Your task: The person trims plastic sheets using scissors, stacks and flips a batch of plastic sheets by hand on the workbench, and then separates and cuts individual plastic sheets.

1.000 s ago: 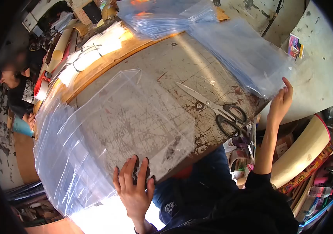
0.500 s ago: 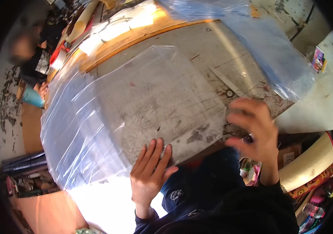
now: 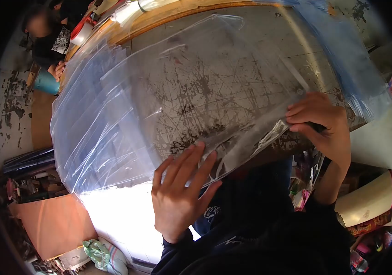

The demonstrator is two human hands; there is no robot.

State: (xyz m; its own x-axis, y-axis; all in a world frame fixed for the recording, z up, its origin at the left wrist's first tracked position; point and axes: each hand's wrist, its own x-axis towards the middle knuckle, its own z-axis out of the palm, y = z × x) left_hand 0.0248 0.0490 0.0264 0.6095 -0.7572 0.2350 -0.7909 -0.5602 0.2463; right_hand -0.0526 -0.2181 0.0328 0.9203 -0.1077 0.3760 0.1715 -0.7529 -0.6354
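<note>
A clear plastic sheet [image 3: 251, 146] lies over the worn, scratched tabletop [image 3: 196, 87], its near edge lifted and creased. My left hand [image 3: 180, 197] rests on that near edge with its fingers spread. At the sheet's right corner, my right hand [image 3: 322, 126] pinches the plastic between thumb and fingers. A long, thin pale strip [image 3: 293, 73], perhaps a ruler or blade, lies beyond my right hand, seemingly under the sheet. To the left, a pile of clear plastic sheets [image 3: 99, 123] overhangs the table's side.
More bluish plastic sheets [image 3: 342, 50] drape over the table's right side. A person [image 3: 49, 46] is at the far left, near a teal container [image 3: 47, 82] and a red-and-white roll [image 3: 82, 33]. A cream roll [image 3: 365, 199] and clutter stand low at right. Boards and a sack [image 3: 113, 256] lie at lower left.
My right hand, apart from the sheet before, now grips its right corner. The near edge has risen and wrinkled. My left hand stays on the sheet, and the view has shifted.
</note>
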